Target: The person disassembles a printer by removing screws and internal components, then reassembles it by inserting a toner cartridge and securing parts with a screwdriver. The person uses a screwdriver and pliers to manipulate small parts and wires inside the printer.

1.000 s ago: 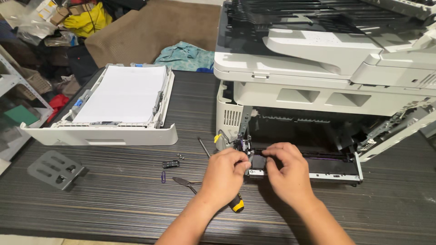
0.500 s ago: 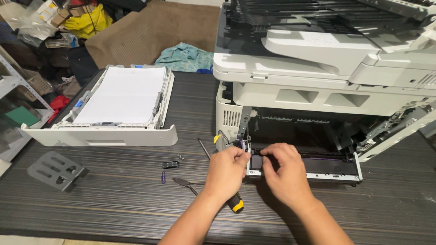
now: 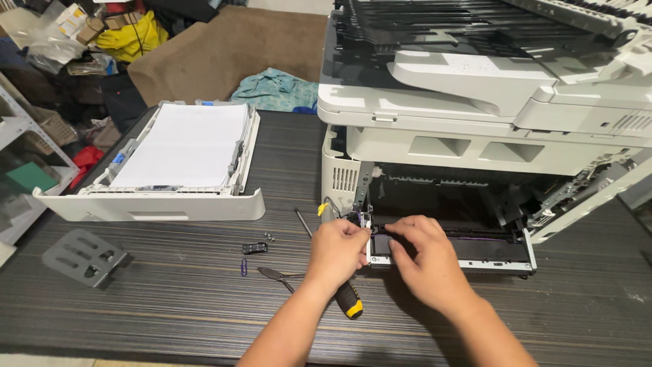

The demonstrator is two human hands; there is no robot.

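A white multifunction printer [image 3: 475, 109] stands on the dark striped table [image 3: 136, 319] with its front cavity open. My left hand [image 3: 336, 248] pinches a small part at the left end of the black and white bar [image 3: 468, 253] across the bottom of the opening. My right hand [image 3: 424, 255] rests on that bar just to the right, its fingers curled on the bar's edge. A screwdriver with a black and yellow handle [image 3: 348, 299] lies on the table under my left wrist, its shaft pointing up left.
A white paper tray [image 3: 170, 197] loaded with paper sits at the left. A grey plastic plate [image 3: 85, 257], a small black part [image 3: 255, 248], a blue paper clip [image 3: 244, 266] and a metal pry tool [image 3: 275, 274] lie on the table. Clutter fills the floor behind.
Both hands have stayed at the left end of the bar, with only small finger shifts. The printer and the table items have not moved.
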